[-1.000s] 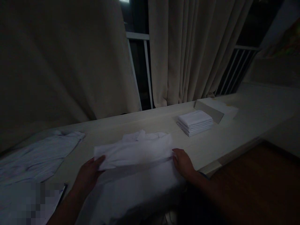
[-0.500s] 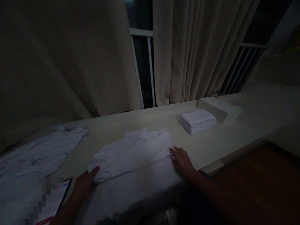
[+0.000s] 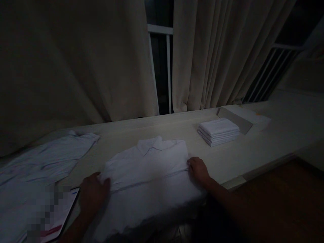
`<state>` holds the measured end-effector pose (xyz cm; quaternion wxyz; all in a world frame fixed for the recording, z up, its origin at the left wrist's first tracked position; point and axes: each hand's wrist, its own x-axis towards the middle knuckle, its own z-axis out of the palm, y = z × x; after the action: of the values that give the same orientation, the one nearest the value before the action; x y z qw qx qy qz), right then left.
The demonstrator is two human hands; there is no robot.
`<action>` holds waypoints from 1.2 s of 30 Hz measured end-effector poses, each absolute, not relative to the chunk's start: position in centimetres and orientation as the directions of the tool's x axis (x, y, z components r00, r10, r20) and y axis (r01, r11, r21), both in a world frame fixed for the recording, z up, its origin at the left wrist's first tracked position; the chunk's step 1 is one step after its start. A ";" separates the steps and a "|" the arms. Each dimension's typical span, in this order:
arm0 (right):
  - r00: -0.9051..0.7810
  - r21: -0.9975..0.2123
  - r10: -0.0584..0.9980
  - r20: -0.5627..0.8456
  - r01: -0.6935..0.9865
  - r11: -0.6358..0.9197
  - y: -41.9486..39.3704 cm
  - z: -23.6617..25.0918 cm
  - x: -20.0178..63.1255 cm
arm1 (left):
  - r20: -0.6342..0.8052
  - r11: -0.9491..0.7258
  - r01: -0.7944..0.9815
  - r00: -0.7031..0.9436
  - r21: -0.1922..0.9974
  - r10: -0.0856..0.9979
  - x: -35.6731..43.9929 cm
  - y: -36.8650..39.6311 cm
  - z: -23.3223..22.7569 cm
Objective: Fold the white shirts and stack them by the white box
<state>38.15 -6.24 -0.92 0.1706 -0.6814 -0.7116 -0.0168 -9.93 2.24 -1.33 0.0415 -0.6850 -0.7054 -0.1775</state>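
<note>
Both our hands pinch the white shirt [image 3: 149,168] at the worktop's [image 3: 227,158] near edge: left hand [image 3: 92,192] gripping its left side, right hand [image 3: 198,168] its right, collar toward the curtain [image 3: 215,54].

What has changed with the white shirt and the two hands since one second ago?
The folded-up part of the white shirt was laid down flat, collar up. The left hand and right hand went from lifting its edges to pressing on its sides. The folded stack and the other shirt stayed put.
</note>
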 end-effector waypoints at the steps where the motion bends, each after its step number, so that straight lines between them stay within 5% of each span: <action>1: 0.010 -0.237 0.961 0.275 0.970 0.057 -5.3 -0.6 38.0 | 0.355 -0.068 0.984 0.005 0.163 0.935 -9.4 2.3 -1.2; 3: 0.059 -0.277 0.962 0.268 0.961 0.019 -3.0 0.1 37.2 | 0.379 -0.207 0.969 0.143 0.134 0.914 -8.5 2.9 -1.2; 7: 0.100 -0.292 0.982 0.162 0.955 -0.049 1.5 0.1 34.4 | 0.206 -0.345 0.933 0.319 0.104 0.925 -8.1 4.6 -3.0; 12: 0.124 -0.261 0.992 0.019 0.959 -0.115 3.2 -2.9 32.6 | 0.116 -0.252 0.968 0.251 -0.005 0.961 -8.7 4.9 -5.6; 21: 0.096 -0.133 0.994 0.048 0.987 -0.089 5.4 -4.6 37.3 | 0.079 -0.169 0.985 0.168 0.018 0.983 -2.8 5.7 -4.3; 26: -0.011 -0.051 0.983 0.184 0.998 0.021 8.2 -3.8 37.5 | 0.158 -0.276 0.961 0.276 -0.019 0.948 -1.4 9.4 -1.9; 36: -0.056 -0.108 0.996 0.065 0.992 0.063 13.1 -5.1 39.7 | 0.178 -0.292 0.956 0.291 -0.019 0.940 -3.9 14.9 -5.7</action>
<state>39.65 13.05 -5.09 0.0605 -0.6842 -0.7265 0.0171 -3.89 14.89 -5.65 0.0608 -0.8010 -0.5919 -0.0662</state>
